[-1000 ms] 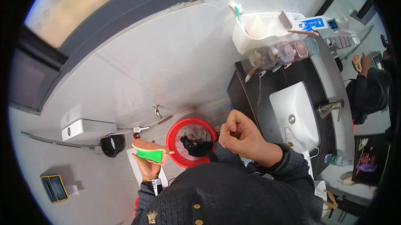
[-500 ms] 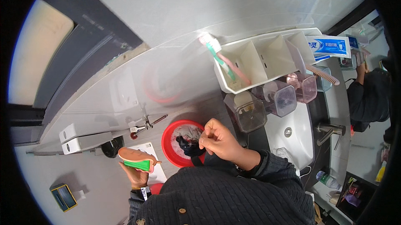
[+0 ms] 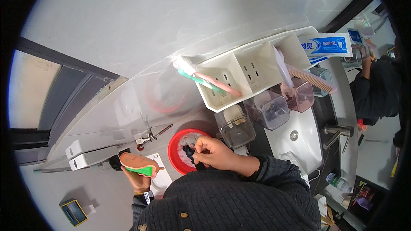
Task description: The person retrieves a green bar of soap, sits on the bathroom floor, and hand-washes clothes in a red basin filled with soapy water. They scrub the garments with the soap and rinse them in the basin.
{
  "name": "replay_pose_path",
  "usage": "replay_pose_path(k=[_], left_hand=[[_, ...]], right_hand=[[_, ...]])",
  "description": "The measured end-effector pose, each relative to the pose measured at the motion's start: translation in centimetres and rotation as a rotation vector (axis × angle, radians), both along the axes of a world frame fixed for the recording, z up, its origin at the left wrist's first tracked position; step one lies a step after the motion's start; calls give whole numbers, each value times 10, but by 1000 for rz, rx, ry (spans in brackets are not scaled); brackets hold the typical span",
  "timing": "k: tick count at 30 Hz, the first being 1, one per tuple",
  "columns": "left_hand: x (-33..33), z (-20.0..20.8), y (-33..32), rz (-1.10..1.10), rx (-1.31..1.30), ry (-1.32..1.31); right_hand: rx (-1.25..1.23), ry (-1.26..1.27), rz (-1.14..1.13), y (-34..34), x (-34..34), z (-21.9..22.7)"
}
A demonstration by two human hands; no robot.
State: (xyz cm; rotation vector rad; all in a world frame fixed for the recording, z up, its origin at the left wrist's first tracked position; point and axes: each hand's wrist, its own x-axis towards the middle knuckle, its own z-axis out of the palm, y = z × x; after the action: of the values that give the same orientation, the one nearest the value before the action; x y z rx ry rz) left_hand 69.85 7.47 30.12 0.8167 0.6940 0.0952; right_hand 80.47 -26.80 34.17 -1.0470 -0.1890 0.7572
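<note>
On the left, my left hand (image 3: pixel 138 180) is closed around a scrubbing brush (image 3: pixel 138 161) with a rounded orange-brown top and a bright green underside. My right hand (image 3: pixel 214 153) hovers over the right rim of a red basin (image 3: pixel 172 147), thumb and forefinger pinched together. I cannot make out whether anything is between those fingers. Inside the basin, dark wet cloth (image 3: pixel 187 149) lies in foamy water, partly hidden by my right hand. A wristband with a pale tag (image 3: pixel 148 196) circles my left wrist.
Along the wall hangs a white compartment rack (image 3: pixel 245 64) with two toothbrushes (image 3: pixel 205 79), a comb (image 3: pixel 310 79) and a toothpaste tube (image 3: pixel 325 46). Clear cups (image 3: pixel 235 131) hang beneath it. To the right are a white sink (image 3: pixel 295 151), a tap (image 3: pixel 338 132) and a mirror (image 3: pixel 376 81).
The view has shifted, so the rack and cups appear further left. My right hand is lower and covers more of the basin's right side. My left hand still holds the brush.
</note>
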Motion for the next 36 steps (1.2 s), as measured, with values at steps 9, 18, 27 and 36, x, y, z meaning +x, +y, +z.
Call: replay_pose_path(k=[9, 18, 27, 36], left_hand=[[2, -2, -4, -52, 40, -36], [-4, 0, -1, 133, -48, -17], [-18, -13, 16, -108, 24, -135], [-73, -24, 45, -45, -29, -204]], right_hand=[[57, 65, -68, -4, 2, -3], [1, -44, -42, -1, -1, -2], [17, 18, -99, 5, -7, -4], [41, 108, -142, 44, -46, -16]])
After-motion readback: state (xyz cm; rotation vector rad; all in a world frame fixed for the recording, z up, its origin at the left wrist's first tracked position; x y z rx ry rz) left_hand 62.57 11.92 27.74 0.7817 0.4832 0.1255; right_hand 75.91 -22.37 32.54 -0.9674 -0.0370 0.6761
